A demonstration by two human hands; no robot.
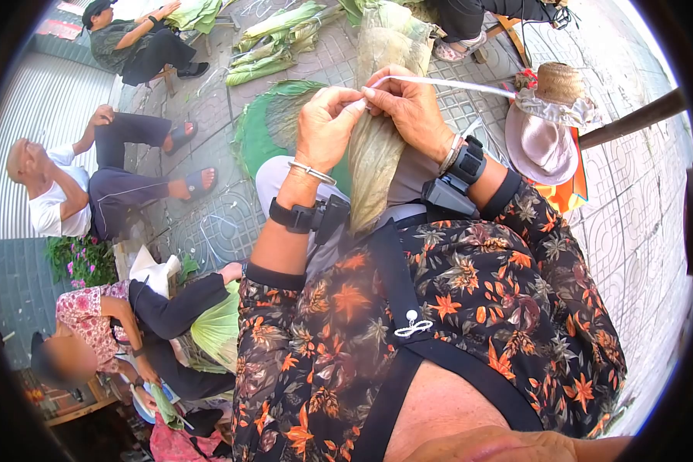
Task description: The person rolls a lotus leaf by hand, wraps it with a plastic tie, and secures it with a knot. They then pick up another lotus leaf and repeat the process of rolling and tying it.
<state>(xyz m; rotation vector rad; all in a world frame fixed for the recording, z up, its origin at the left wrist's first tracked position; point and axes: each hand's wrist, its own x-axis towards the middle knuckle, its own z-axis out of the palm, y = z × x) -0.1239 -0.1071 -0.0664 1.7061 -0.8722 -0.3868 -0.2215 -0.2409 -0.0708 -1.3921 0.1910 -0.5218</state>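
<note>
My left hand (325,127) is closed in a pinch, thumb against fingertips, at the white strip. My right hand (412,108) pinches the same flat white strip (462,82), which loops over its fingers and runs off to the right. The fingertips of both hands meet just above a long bundle of dried, pale green-brown leaves (377,165). That bundle lies lengthwise across my lap, its narrow end near my waist and its wide end stretching away over the pavement. Part of it is hidden behind my hands.
A green round mat (258,131) lies beside my knee. More leaf bundles (277,46) are on the paving. To the right are a straw hat (560,83), a pale hat (539,146) and a dark pole (631,119). Several people sit nearby, one with leaves (215,327).
</note>
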